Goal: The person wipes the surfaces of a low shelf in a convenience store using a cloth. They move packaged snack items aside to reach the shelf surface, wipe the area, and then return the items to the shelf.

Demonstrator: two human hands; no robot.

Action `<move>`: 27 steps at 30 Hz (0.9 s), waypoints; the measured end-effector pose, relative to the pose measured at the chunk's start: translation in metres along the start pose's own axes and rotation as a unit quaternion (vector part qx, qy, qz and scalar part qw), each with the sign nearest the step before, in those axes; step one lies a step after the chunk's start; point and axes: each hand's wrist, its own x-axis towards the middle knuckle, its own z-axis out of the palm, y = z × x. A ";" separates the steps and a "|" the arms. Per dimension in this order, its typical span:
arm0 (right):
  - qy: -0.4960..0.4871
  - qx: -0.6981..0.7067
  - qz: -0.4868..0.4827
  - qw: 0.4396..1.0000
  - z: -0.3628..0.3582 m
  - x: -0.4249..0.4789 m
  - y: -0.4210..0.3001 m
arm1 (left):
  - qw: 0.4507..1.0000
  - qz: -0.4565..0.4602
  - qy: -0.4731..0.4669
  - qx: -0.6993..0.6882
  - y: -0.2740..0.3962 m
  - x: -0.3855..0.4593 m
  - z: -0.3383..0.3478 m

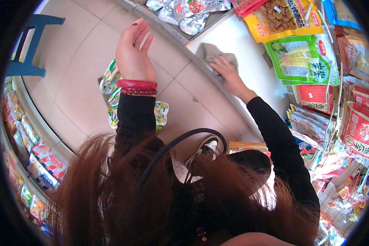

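Observation:
My right hand (229, 75) lies palm down on a crumpled grey-brown cloth (207, 53), pressing it against a white shelf surface (252, 50). The cloth looks blurred at its far side. Held up over the tiled floor, my left hand (136, 53) is empty, with its palm turned partly up and its fingers slightly apart. A red bangle (136, 84) and a beaded bracelet (138, 92) circle that wrist. Below the left forearm, green-and-white food packets (161, 112) are partly hidden.
Silver food pouches (192, 13) occupy the shelf's far section. Snack bags, including a green one (304, 60), hang from metal hooks (328, 81) on the right. A blue plastic stool (33, 46) stands at far left, above shelves of packaged goods (49, 160). Loose hair covers the lower view.

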 end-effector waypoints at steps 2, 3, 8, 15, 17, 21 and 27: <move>0.002 0.011 -0.051 0.999 -0.002 0.019 -0.001 | 1.000 -0.006 -0.006 0.001 -0.006 0.004 0.008; 0.003 -0.002 -0.059 0.998 -0.004 0.024 -0.003 | 1.000 -0.016 -0.008 0.005 -0.010 0.001 0.011; 0.014 -0.137 -0.055 0.989 -0.008 0.034 -0.010 | 0.999 -0.017 -0.018 0.030 -0.016 -0.003 0.016; 0.059 -0.184 -0.029 0.981 -0.008 0.039 -0.006 | 1.000 -0.001 0.013 0.024 -0.001 -0.008 0.013; 0.095 -0.203 0.004 0.975 -0.009 0.040 -0.005 | 1.000 0.001 0.017 0.023 0.005 -0.010 0.010; 0.129 -0.226 0.052 0.964 -0.013 0.058 0.014 | 1.000 0.007 0.016 0.021 0.017 -0.016 0.004; 0.150 -0.252 0.176 0.940 -0.021 0.089 0.052 | 1.000 -0.018 0.007 0.018 0.010 -0.022 0.000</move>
